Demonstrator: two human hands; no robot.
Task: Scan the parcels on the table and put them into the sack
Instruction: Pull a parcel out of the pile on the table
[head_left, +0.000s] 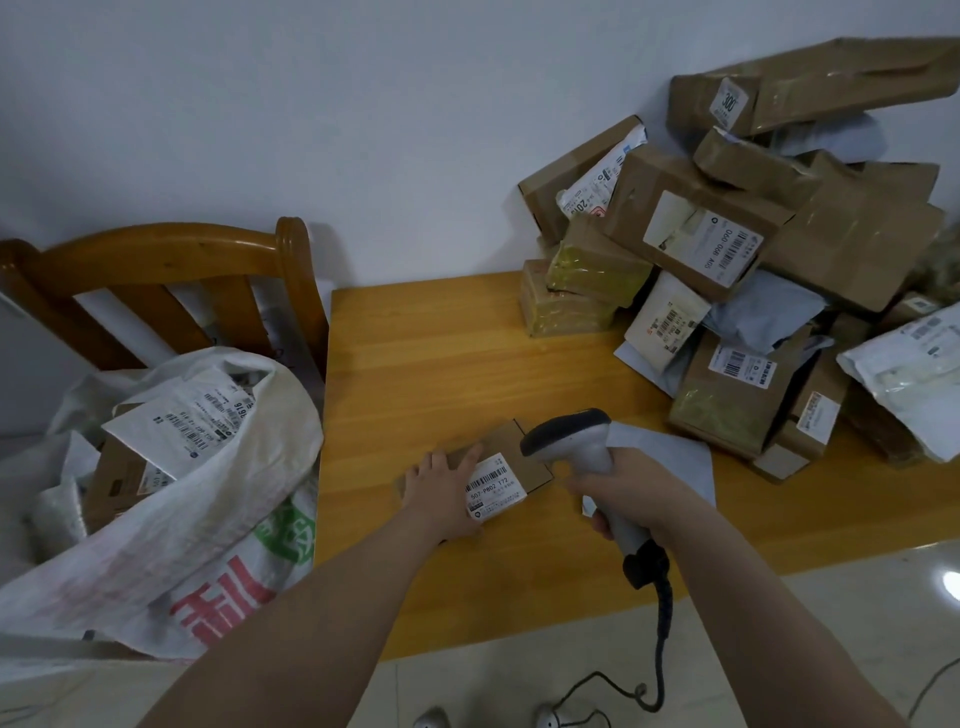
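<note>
A flat brown cardboard parcel (524, 457) with a white barcode label lies on the wooden table (441, 364) near its front edge. My left hand (441, 493) rests flat on the parcel's left part, fingers straight. My right hand (623, 488) grips the handle of a grey barcode scanner (571, 434), whose dark head points down at the label. At the left, a white woven sack (208, 519) stands open and holds several labelled parcels. A pile of several brown boxes and pale mailers (727, 260) fills the table's right back corner.
A wooden chair (171, 270) stands behind the sack, against the white wall. A pale blue mailer (670, 457) lies under my right hand. The scanner's black cable (660, 649) hangs down over the table's front edge to the tiled floor.
</note>
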